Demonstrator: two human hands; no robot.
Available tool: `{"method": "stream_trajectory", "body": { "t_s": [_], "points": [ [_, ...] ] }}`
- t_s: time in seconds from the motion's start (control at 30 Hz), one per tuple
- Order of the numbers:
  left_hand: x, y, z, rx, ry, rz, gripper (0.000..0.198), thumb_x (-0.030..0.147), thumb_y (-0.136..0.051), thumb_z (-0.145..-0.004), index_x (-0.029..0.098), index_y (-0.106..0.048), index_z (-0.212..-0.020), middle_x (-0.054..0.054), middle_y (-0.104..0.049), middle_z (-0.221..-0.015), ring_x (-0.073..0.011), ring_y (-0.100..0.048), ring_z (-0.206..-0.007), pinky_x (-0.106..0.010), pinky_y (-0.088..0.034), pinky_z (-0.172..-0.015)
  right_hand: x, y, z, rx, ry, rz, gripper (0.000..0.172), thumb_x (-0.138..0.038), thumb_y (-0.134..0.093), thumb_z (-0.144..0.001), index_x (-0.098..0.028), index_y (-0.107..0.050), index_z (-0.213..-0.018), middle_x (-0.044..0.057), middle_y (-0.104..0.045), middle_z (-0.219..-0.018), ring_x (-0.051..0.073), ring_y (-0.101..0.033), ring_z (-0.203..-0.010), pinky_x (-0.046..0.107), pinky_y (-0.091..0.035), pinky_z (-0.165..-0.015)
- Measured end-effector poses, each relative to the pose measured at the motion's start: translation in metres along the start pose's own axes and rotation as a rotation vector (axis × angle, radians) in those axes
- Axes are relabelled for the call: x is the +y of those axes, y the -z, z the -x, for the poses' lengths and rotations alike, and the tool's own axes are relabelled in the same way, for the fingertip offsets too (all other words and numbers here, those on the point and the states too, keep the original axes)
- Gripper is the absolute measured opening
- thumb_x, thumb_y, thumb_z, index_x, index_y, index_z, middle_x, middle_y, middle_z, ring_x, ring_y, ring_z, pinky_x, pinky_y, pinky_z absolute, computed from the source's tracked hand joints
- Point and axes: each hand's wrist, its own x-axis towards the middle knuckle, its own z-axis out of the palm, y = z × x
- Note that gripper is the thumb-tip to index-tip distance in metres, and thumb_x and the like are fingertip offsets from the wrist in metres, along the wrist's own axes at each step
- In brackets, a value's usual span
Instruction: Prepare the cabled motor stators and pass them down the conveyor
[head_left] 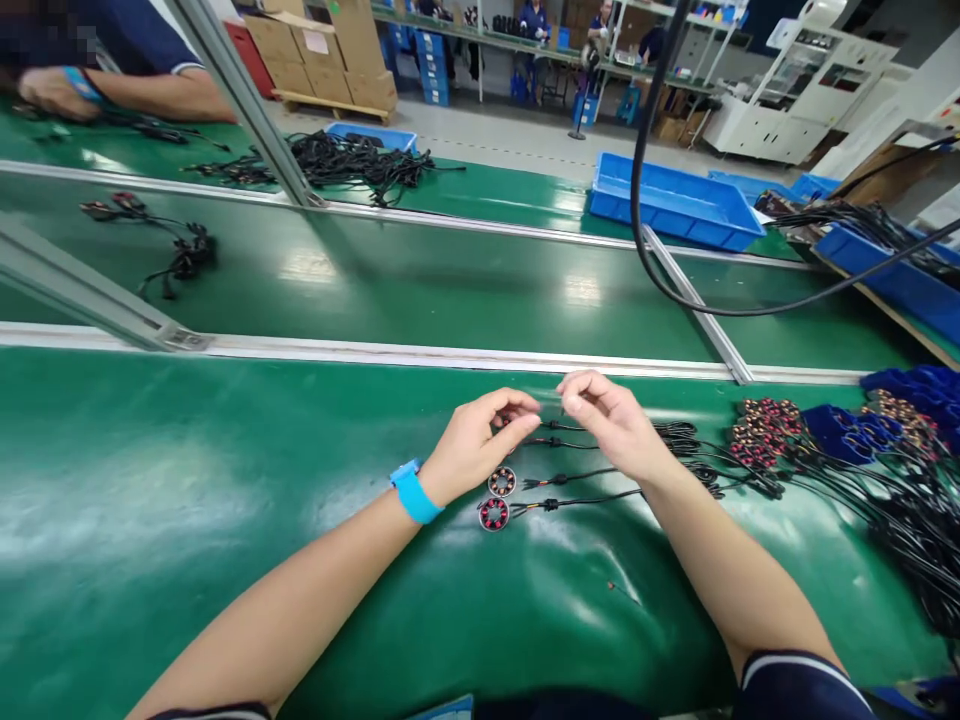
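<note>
My left hand [487, 435], with a blue wristband [416, 492], is closed with thumb and fingers curled together. A coil partly shows under its fingers; whether it is gripped I cannot make out. Across a small gap, my right hand [611, 420] has its thumb and fingertips pinched together; anything between them is too small to name. Just below the left hand, a ring-shaped coil with copper windings [502, 482] lies above a ring-shaped coil with red windings [493, 514]. Black cables [592, 499] with bared coloured wire ends run rightward beneath my right hand.
Piled coils with red windings [765, 430], blue bundles [847, 432] and black cables [919, 530] lie at right. A metal rail [420, 355] crosses behind my hands. A black cable loop [637, 200] hangs ahead. A blue tray [675, 205] stands farther back. Another person's hand [60, 92] is upper left.
</note>
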Motion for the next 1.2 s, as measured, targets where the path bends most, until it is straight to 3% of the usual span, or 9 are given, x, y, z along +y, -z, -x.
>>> {"method": "stream_trajectory", "body": {
  "t_s": [0.1, 0.2, 0.3, 0.4, 0.53, 0.6, 0.77, 0.93, 1.2],
  "points": [
    [0.011, -0.006, 0.003, -0.042, 0.094, 0.37, 0.031, 0.043, -0.072, -0.085, 0.018, -0.066, -0.101, -0.005, -0.072, -0.095, -0.0166, -0.067, -0.079, -0.029, -0.054, -0.071, 0.0, -0.019, 0.005, -0.034, 0.129, 0.14, 0.017, -0.039, -0.058, -0.097, -0.023, -0.061, -0.091, 0.005, -0.058, -0.098, 0.019, -0.056, -0.096, 0.035, -0.046, -0.092],
    [0.009, -0.005, 0.002, -0.019, 0.144, 0.486, 0.03, 0.042, -0.078, -0.08, 0.016, -0.066, -0.092, -0.004, -0.073, -0.088, -0.0165, -0.069, -0.076, -0.029, -0.056, -0.073, 0.004, -0.026, 0.005, -0.01, 0.153, 0.148, 0.014, -0.035, -0.057, -0.098, -0.024, -0.062, -0.091, 0.004, -0.061, -0.096, 0.018, -0.058, -0.093, 0.034, -0.047, -0.089],
    [-0.001, 0.004, -0.003, 0.031, 0.15, 0.395, 0.029, 0.042, -0.077, -0.08, 0.016, -0.067, -0.088, -0.005, -0.073, -0.081, -0.0172, -0.068, -0.073, -0.03, -0.056, -0.071, 0.015, -0.02, 0.0, 0.012, 0.124, 0.205, 0.015, -0.037, -0.057, -0.098, -0.024, -0.065, -0.096, 0.003, -0.066, -0.095, 0.018, -0.061, -0.087, 0.033, -0.049, -0.083],
    [-0.014, 0.014, -0.008, 0.051, 0.123, 0.155, 0.027, 0.042, -0.071, -0.085, 0.016, -0.068, -0.089, -0.005, -0.073, -0.082, -0.0181, -0.068, -0.075, -0.03, -0.055, -0.072, 0.032, -0.007, -0.007, -0.012, 0.107, 0.447, 0.013, -0.032, -0.06, -0.096, -0.023, -0.069, -0.099, 0.004, -0.071, -0.095, 0.02, -0.062, -0.09, 0.036, -0.047, -0.085],
    [-0.026, 0.02, -0.011, -0.042, 0.044, -0.17, 0.019, 0.038, -0.058, -0.094, 0.02, -0.062, -0.092, -0.001, -0.072, -0.084, -0.0171, -0.068, -0.078, -0.029, -0.052, -0.075, 0.055, 0.003, -0.013, -0.225, -0.01, 0.684, 0.013, -0.03, -0.062, -0.094, -0.024, -0.073, -0.096, 0.006, -0.074, -0.102, 0.024, -0.062, -0.095, 0.043, -0.043, -0.091],
    [-0.03, 0.018, -0.011, -0.11, -0.006, -0.285, 0.015, 0.035, -0.053, -0.097, 0.021, -0.058, -0.093, 0.001, -0.071, -0.084, -0.0168, -0.067, -0.078, -0.027, -0.05, -0.072, 0.062, 0.001, -0.013, -0.259, -0.047, 0.711, 0.014, -0.032, -0.061, -0.095, -0.024, -0.073, -0.096, 0.006, -0.074, -0.101, 0.025, -0.061, -0.095, 0.044, -0.041, -0.092],
    [-0.037, 0.014, -0.009, -0.165, -0.093, -0.488, 0.015, 0.031, -0.044, -0.101, 0.022, -0.056, -0.096, 0.001, -0.066, -0.083, -0.0171, -0.063, -0.074, -0.028, -0.046, -0.069, 0.067, -0.007, -0.014, -0.202, -0.149, 0.528, 0.02, -0.033, -0.053, -0.097, -0.021, -0.068, -0.09, 0.005, -0.071, -0.092, 0.021, -0.06, -0.089, 0.038, -0.043, -0.086],
    [-0.041, 0.014, -0.01, -0.132, -0.1, -0.471, 0.018, 0.032, -0.045, -0.101, 0.021, -0.058, -0.094, -0.001, -0.065, -0.086, -0.0173, -0.061, -0.077, -0.028, -0.046, -0.071, 0.065, -0.01, -0.014, -0.152, -0.245, 0.317, 0.027, -0.042, -0.052, -0.095, -0.02, -0.064, -0.087, 0.003, -0.068, -0.089, 0.019, -0.06, -0.083, 0.033, -0.045, -0.081],
    [-0.043, 0.012, -0.008, -0.06, -0.143, -0.446, 0.023, 0.035, -0.05, -0.1, 0.021, -0.068, -0.094, -0.003, -0.072, -0.091, -0.0178, -0.067, -0.082, -0.029, -0.052, -0.078, 0.063, -0.013, -0.013, -0.182, -0.269, 0.309, 0.027, -0.043, -0.053, -0.093, -0.021, -0.066, -0.086, 0.002, -0.07, -0.091, 0.02, -0.061, -0.088, 0.034, -0.045, -0.084]
  ]
}}
